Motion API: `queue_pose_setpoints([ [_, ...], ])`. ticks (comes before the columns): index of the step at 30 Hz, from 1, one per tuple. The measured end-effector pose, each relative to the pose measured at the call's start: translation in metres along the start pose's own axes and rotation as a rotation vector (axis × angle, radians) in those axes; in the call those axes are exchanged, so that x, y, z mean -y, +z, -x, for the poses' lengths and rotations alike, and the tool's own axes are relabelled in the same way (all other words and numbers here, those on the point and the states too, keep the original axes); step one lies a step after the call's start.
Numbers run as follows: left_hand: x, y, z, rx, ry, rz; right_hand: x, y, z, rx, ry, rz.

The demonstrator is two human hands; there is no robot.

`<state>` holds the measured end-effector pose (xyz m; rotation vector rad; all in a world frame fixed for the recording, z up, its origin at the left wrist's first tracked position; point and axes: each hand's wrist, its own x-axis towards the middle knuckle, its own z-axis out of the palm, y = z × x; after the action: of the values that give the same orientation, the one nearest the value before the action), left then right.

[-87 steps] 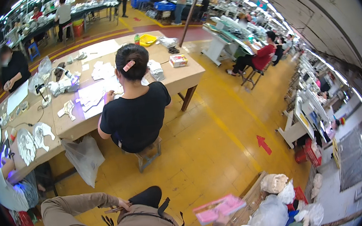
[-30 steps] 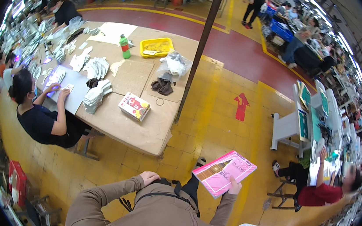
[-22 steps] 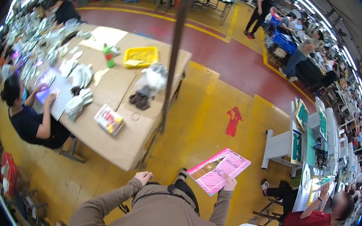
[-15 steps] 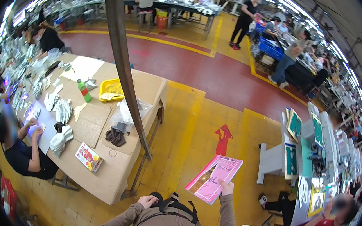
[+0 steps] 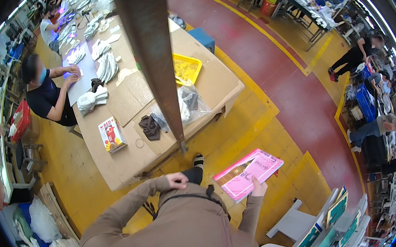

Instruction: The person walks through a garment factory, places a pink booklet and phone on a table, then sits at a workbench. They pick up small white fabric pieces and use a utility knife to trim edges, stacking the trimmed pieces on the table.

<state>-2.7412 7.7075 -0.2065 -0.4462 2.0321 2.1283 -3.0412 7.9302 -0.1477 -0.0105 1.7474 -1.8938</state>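
My right hand [image 5: 258, 186] grips a pink notebook [image 5: 250, 172] by its near edge, with the thumb on top of the cover. The notebook is closed and held level in front of me, over the floor; its cover has a picture panel on the left side. Close to my waist, my left hand [image 5: 177, 180] is closed, its fingers curled against my brown jacket [image 5: 170, 223]. Whether anything small lies inside those fingers is hidden. A thin dark cord [image 5: 150, 209] hangs by my left side.
A cardboard-covered table [image 5: 116, 168] stands ahead to the left, bearing glove stacks [image 5: 106, 67], a red and white box [image 5: 112, 134] and a yellow tray [image 5: 194, 69]. A rusty post [image 5: 152, 56] rises before it. One person [image 5: 44, 86] sits there. Machines [image 5: 331, 215] stand at lower right.
My view has turned left, so the table and post sit further right in it. A foot now shows ahead of me. The notebook stays in my right hand; my left stays by my waist.
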Motion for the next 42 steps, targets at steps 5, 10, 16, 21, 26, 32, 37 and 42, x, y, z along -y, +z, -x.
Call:
queue_pose_setpoints([
  [5, -0.025, -0.02, -0.108, -0.391, 0.11, 0.301, 0.051, 0.033, -0.077, 0.057, -0.115, 0.012],
  [10, -0.072, -0.038, -0.161, -0.534, -0.051, -0.101, 0.078, 0.063, -0.135, 0.117, -0.111, 0.062],
  [16, -0.073, -0.071, -0.219, -0.988, -0.002, -0.346, 0.07, 0.119, -0.255, 0.261, 0.073, 0.115],
  [21, -0.027, -0.122, -0.235, -2.022, -0.685, -0.484, 0.037, 0.188, -0.369, 0.608, 0.374, 0.377],
  [26, -0.008, -0.149, -0.212, -2.147, -1.01, 0.26, -0.023, 0.248, -0.463, 0.832, 0.751, 0.669],
  [32, -0.081, -0.122, -0.226, -2.048, -0.413, -0.126, -0.023, 0.274, -0.513, 1.523, 0.558, 1.226],
  [37, -0.154, -0.107, -0.299, -1.69, -0.488, -0.922, 0.015, 0.313, -0.464, 1.537, 0.474, 0.924],
  [42, -0.153, -0.108, -0.342, -1.047, -0.44, -0.556, 0.038, 0.338, -0.397, 1.676, 0.196, 0.578],
])
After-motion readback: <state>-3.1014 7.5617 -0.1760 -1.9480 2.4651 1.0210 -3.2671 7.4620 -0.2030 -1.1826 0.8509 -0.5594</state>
